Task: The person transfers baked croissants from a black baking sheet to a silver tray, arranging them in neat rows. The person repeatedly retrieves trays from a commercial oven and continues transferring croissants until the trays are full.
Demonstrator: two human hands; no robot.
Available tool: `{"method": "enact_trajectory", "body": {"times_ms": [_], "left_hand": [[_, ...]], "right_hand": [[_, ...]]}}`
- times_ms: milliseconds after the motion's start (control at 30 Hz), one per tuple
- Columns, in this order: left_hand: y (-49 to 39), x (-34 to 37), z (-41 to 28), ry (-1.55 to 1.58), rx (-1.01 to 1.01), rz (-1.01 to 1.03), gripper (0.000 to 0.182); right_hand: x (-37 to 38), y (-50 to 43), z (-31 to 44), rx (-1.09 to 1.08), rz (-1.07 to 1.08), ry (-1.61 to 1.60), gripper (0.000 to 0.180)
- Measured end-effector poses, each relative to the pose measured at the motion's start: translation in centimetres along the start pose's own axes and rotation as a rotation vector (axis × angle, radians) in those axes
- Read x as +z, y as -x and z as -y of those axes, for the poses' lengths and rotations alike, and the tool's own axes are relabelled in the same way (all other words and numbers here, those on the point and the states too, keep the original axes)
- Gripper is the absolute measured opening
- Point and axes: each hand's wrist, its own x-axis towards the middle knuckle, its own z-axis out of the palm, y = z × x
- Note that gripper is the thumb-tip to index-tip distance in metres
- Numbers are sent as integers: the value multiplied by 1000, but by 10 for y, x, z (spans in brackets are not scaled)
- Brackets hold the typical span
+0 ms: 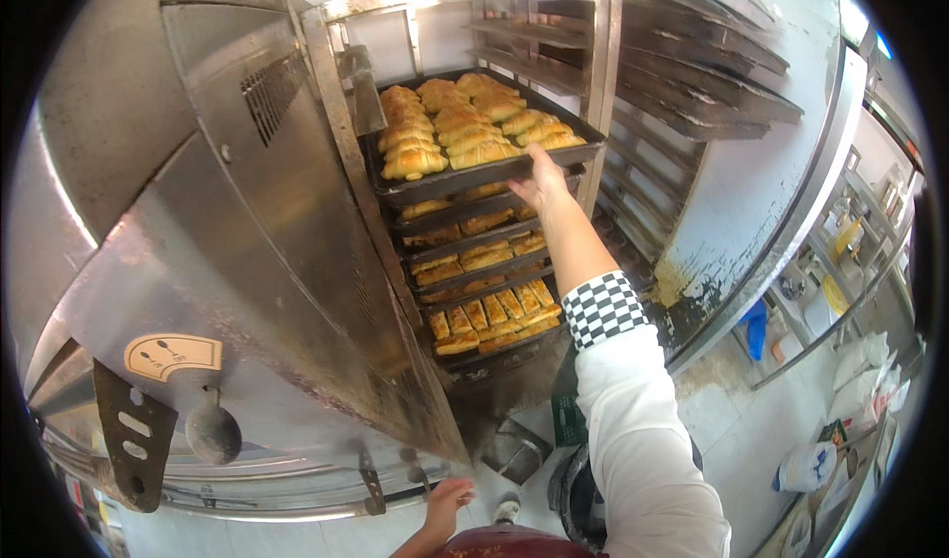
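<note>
My right hand (pixel 540 180) grips the front rim of a dark baking tray (pixel 474 171) near its right corner, thumb over the edge and fingers below. Rows of golden-brown filled pastries (pixel 452 117) cover this tray, which sits high in a metal rack (pixel 604 76). Beneath it, more trays hold baked goods, among them a low tray of rectangular pastry strips (pixel 493 315). Low in front of my body, my left hand (pixel 448 500) hangs with loosely curled fingers and nothing visible in it.
A steel oven (pixel 282 261) with a round knob handle (pixel 213 433) stands close on the left. Dark trays (pixel 704 76) jut from slots at the upper right. A metal pan (pixel 517 450) and a black bucket (pixel 574 499) are on the floor. Shelves with containers (pixel 823 306) line the far right.
</note>
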Motion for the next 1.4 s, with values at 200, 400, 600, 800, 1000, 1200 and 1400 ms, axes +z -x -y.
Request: {"method": "enact_trajectory", "body": {"times_ms": [200, 400, 600, 800, 1000, 1200, 1400], "left_hand": [[9, 62, -58, -56, 93, 423, 36], [11, 116, -191, 297, 471, 742, 97], [-4, 142, -286, 772, 342, 935, 84], [22, 147, -214, 459, 219, 807, 82], [87, 113, -151, 547, -79, 827, 80], [77, 44, -167, 585, 6, 880, 78], [152, 160, -90, 695, 216, 693, 83]], "right_hand": [[-27, 74, 0, -42, -40, -199, 38], [-89, 216, 17, -199, 63, -276, 37], [-140, 312, 10, -268, -184, -245, 46], [-230, 415, -13, -326, -302, -266, 58], [-262, 523, -21, -263, -332, -188, 66], [-219, 526, -69, -180, -233, -122, 72], [-390, 491, 71, -46, -79, -191, 41]]}}
